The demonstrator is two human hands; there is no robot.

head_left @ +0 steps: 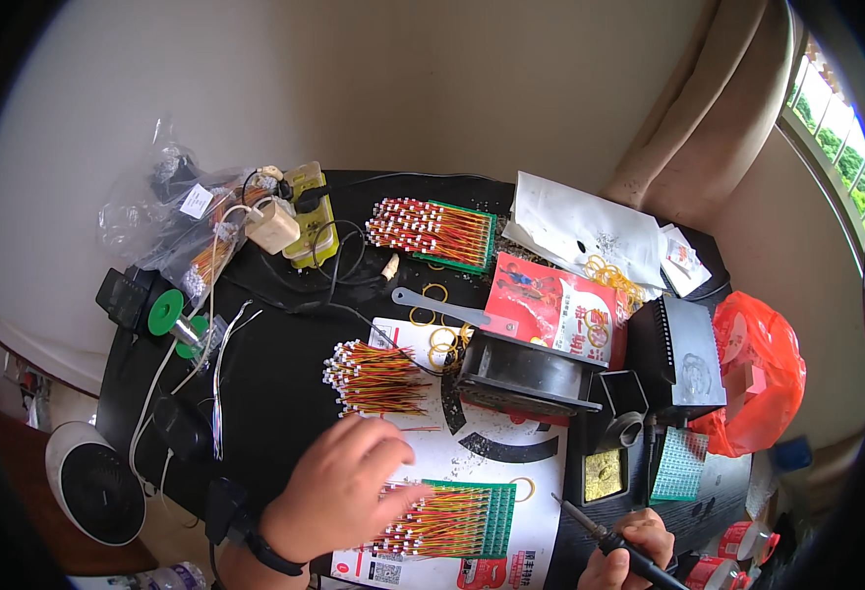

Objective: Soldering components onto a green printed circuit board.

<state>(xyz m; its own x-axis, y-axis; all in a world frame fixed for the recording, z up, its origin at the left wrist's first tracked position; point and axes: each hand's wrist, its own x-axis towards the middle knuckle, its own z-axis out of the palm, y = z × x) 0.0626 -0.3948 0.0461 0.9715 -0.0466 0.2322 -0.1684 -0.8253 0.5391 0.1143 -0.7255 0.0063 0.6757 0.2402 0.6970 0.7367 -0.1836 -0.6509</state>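
My right hand [639,548] grips a soldering iron [591,525] at the lower right, its tip pointing up and left. My left hand [349,482] hovers over the near green circuit board [499,516], thumb apart from the loosely bent fingers and nothing visible between them. Rows of red and yellow wires [452,521] with white connectors lie across that board; the hand hides part of them. Just beyond the left fingers lies a loose pile of similar wires [378,379]. Farther back, another green board [477,236] carries more of these wires.
A black fan [529,374] sits mid-table, beside an iron stand [617,403] with a yellow cleaning pad [605,475]. Solder spool [167,313], power strip [310,211] and cables are at left. Rubber bands [614,280] and a red plastic bag [762,374] lie right.
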